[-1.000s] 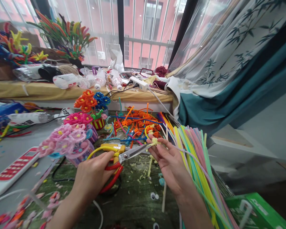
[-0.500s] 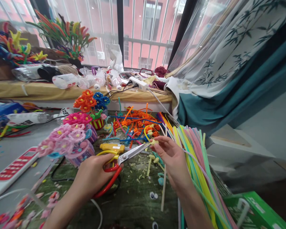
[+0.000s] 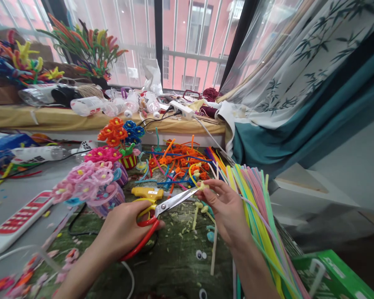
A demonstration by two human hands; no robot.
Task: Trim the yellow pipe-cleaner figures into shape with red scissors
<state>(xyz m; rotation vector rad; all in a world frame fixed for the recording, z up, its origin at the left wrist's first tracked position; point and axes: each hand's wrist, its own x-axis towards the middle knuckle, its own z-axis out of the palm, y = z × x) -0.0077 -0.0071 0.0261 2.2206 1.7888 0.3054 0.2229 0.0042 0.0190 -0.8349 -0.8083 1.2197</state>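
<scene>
My left hand (image 3: 129,226) grips a pair of scissors (image 3: 170,202) by its red and yellow handles. The blades point up to the right, slightly parted, with their tips at a small pale yellow fuzzy piece (image 3: 202,187). Between the thumb and fingers of my right hand (image 3: 226,203) that yellow piece is pinched. Below the hands, yellow fuzz clippings (image 3: 182,222) are scattered over the dark green tabletop (image 3: 171,265). A yellow glue gun (image 3: 147,193) lies just behind the scissors.
Pipe-cleaner flowers (image 3: 90,178) stand at left beside a white and red power strip (image 3: 21,220). Orange pipe-cleaner pieces (image 3: 182,155) lie behind my hands. Right of them rest long pastel pipe cleaners (image 3: 255,199) and a green box (image 3: 339,274). Googly eyes (image 3: 200,254) lie in front.
The scissors blades look slightly more parted at the yellow piece, and my left fingers have shifted a little on the handles. My right hand keeps its pinch, nearly still.
</scene>
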